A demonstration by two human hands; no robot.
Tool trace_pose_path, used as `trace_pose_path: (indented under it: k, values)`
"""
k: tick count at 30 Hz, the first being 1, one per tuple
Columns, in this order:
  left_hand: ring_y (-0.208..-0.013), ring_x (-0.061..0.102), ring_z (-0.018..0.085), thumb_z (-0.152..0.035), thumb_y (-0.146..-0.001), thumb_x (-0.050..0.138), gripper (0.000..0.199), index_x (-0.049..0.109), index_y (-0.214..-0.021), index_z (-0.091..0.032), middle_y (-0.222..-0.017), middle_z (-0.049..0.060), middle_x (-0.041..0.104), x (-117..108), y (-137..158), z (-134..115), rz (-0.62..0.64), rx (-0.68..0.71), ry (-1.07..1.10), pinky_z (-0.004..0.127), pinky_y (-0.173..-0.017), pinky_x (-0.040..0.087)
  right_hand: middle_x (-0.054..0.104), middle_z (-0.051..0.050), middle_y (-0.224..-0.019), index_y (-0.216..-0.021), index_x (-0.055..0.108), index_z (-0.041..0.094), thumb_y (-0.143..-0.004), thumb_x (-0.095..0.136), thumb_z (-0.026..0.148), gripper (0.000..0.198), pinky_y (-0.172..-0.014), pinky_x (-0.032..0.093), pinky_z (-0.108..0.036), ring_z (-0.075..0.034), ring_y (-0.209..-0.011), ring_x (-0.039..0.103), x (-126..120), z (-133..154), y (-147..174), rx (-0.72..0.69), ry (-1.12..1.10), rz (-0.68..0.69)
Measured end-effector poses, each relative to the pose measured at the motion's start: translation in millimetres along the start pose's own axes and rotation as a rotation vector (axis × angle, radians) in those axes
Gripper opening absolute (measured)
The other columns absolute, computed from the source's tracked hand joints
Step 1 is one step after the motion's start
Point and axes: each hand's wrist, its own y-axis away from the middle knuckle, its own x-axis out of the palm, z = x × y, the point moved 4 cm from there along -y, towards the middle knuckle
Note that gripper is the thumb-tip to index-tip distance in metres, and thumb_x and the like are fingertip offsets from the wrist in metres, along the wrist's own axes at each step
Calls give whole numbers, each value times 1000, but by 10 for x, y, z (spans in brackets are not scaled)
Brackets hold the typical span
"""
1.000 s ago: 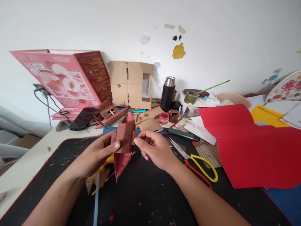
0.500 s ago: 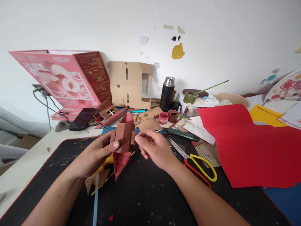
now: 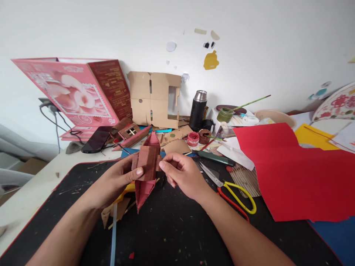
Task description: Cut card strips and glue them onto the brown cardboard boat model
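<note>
My left hand (image 3: 119, 177) grips a small cardboard model boat (image 3: 146, 162), painted reddish brown, with its thumb across the roof of the cabin. The boat's pointed pink-red ends stick out above and below the cabin. On the cabin's right side is a small brown cardboard piece (image 3: 158, 163). My right hand (image 3: 180, 171) has its thumb and forefinger closed at that piece's edge, the other fingers curled in. Beneath the boat lie a yellow-handled tool (image 3: 127, 190), mostly hidden, and a folded cardboard scrap (image 3: 105, 216) on the black mat (image 3: 166, 236).
Scissors (image 3: 219, 181) with yellow and red handles lie right of my right hand, beside a large red sheet (image 3: 294, 177). Behind are paint jars (image 3: 193, 139), a black thermos (image 3: 197, 112), a cardboard panel (image 3: 141, 99), a phone (image 3: 97, 139) and a pink box (image 3: 74, 96).
The whole view has shifted very slightly. Both hands and the model boat keep nearly the same pose, with the right fingers still at the small side piece.
</note>
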Motion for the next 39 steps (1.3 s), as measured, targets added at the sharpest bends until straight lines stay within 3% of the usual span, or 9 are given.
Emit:
trace_pose_path:
  k: [11,17,24,30,35,39]
  values:
    - [-133,67,41,-54,-85,86,61,74,-134,-20,-140,18,75,-41,7,32,4,-31,-8,48,-109,56,51,10,-55,-88,61,22,-91,75,61,41,-47,34,-25,-10,-45,44,5,-27,5,36,-16,8]
    - [-140,64,37,-48,-88,85,60,71,-141,-24,-149,13,71,-65,-13,35,-28,-19,171,37,-108,57,50,8,-55,-87,65,21,-90,74,71,51,-47,35,-25,-10,-45,44,-35,-27,-4,42,-57,-37]
    - [-112,79,31,-52,-80,90,46,84,-116,-24,-109,4,87,-93,12,-28,-57,-45,332,30,-84,61,50,8,-55,-91,67,20,-89,75,71,51,-45,33,-25,-10,-43,43,-96,-79,-44,18,-103,-158]
    - [-98,82,29,-53,-79,90,40,86,-105,-23,-91,4,87,-42,29,-44,13,-79,372,29,-82,62,52,10,-54,-98,62,21,-88,77,70,51,-43,32,-24,-10,-41,44,-73,-131,-46,29,-121,-161]
    - [-98,82,29,-54,-82,87,39,87,-107,-25,-105,4,88,-35,18,-13,6,-78,371,31,-82,62,54,9,-56,-110,64,20,-89,76,70,55,-42,31,-24,-11,-41,44,-46,-135,-41,55,-130,-141]
    - [-96,82,28,-52,-82,88,47,84,-121,-26,-116,5,86,-12,39,10,17,-97,402,33,-84,63,54,8,-56,-100,63,21,-92,74,71,52,-43,32,-23,-10,-42,46,-17,-131,-21,59,-132,-87]
